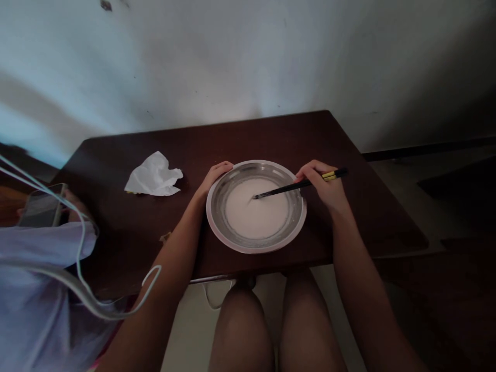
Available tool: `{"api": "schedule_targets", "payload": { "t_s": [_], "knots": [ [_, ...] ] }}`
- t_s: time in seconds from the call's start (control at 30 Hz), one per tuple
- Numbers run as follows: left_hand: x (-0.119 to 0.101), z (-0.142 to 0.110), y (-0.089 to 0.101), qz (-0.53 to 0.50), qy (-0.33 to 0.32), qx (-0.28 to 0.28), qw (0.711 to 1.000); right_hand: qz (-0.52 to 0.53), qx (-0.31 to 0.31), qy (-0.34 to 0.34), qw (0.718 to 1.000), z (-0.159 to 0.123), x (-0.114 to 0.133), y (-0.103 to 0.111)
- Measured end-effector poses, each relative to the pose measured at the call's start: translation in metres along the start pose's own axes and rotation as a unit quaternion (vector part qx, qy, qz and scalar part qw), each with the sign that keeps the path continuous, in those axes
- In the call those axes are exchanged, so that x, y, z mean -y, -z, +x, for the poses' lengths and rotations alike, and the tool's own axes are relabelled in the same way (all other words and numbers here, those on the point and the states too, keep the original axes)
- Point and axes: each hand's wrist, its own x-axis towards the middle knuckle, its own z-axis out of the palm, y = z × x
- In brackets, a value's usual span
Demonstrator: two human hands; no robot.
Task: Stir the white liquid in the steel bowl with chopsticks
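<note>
A round metal bowl (220,219) with white liquid batter in it sits near the front edge of a dark wooden table (271,134). My left hand (214,175) grips the bowl's left rim, fingers curled over the edge. My right hand (323,185) is closed round a pair of black chopsticks with yellow bands (294,187). Their tips dip into the white liquid near the bowl's middle.
A crumpled white tissue (154,175) lies on the table left of the bowl. At the far left a person in light clothing holds a phone (41,206), with white cables (83,243) hanging. A pale wall stands behind the table. My knees show below it.
</note>
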Motion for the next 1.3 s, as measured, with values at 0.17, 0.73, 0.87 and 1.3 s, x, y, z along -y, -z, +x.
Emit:
{"api": "schedule_targets", "payload": {
  "t_s": [0.17, 0.73, 0.87, 1.3],
  "knots": [
    [0.0001, 0.0004, -0.0006, -0.009, 0.009, -0.007, 1.0, 0.013, 0.068, -0.023, 0.997, 0.0003, -0.0009, 0.0007],
    [0.0011, 0.0011, 0.0, 0.005, 0.004, -0.009, 1.0, 0.021, 0.065, -0.03, 0.997, -0.0001, -0.0013, 0.0011],
    [0.0, 0.0, -0.0009, 0.004, 0.013, -0.009, 1.0, 0.006, 0.017, -0.005, 1.0, 0.0001, -0.0013, 0.0012],
    [0.0001, -0.0002, -0.001, -0.004, 0.006, -0.011, 1.0, 0.02, 0.049, -0.026, 0.998, 0.0004, -0.0017, 0.0007]
  ]
}}
